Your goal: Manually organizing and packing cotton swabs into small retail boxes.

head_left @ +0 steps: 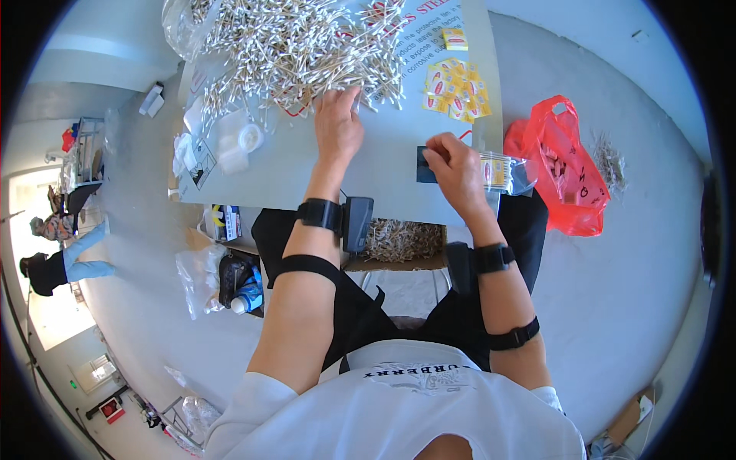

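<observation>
A big heap of cotton swabs (307,46) covers the far left part of the table. My left hand (337,126) reaches to its near edge, fingers apart and touching the loose swabs. To the right, my right hand (458,172) is closed, thumb against curled fingers; whatever it may hold is hidden. Under that hand's left side lies a dark square (424,166). Just right of the hand, a clear plastic packet (498,172) of swabs with a yellow label sits at the table's right edge. Beyond lie several yellow-and-white label cards (457,90) and a small stack of cards (455,39).
A red plastic bag (567,172) hangs by the table's right side. Left of my left hand are a roll of clear film (249,138) and crumpled white plastic (184,156). A box of swabs (404,240) stands below the table edge. Two people are far left.
</observation>
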Available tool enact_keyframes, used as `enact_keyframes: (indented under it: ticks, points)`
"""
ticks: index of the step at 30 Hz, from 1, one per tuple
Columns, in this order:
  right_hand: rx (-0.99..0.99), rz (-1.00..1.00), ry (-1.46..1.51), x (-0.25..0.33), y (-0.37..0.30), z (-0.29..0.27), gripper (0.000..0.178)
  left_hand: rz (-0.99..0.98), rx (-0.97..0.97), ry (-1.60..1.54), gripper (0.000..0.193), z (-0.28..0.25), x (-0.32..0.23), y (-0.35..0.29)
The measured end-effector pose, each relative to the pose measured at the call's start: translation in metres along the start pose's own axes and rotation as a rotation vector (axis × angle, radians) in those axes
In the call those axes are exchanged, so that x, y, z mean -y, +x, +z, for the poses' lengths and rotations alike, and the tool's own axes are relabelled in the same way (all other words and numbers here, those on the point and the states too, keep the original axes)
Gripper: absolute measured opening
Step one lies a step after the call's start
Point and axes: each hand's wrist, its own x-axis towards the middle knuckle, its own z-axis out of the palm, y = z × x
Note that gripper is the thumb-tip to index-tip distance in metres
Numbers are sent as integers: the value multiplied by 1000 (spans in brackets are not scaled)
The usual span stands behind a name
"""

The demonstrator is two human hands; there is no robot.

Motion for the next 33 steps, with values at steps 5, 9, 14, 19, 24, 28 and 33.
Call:
enact_keyframes:
  ticks: [5, 9, 14, 19, 24, 28, 33]
  points:
    - [-37, -27, -128, -3, 54, 37, 23, 70, -110, -164, 55, 9, 7, -6]
    - [-58, -87, -445, 7, 87, 51, 41, 95, -11, -27, 57, 9, -7, -21]
    - [58, 21, -708, 16, 108, 57, 29, -10, -28, 21, 60, 13, -13, -12]
    - [63, 52, -614, 9, 75, 48, 17, -20, -60, 38, 60, 12, -3, -12]
    - [-32, -64, -473, -3, 34, 39, 9, 22, -298, -175, 52, 8, -5, -22]
    - [-106, -98, -355, -4, 15, 34, 6, -17, -276, -305, 45, 4, -24, -50]
    - [-30, -213, -275, 3, -5, 28, 6, -65, -259, -391, 45, -6, -35, -80]
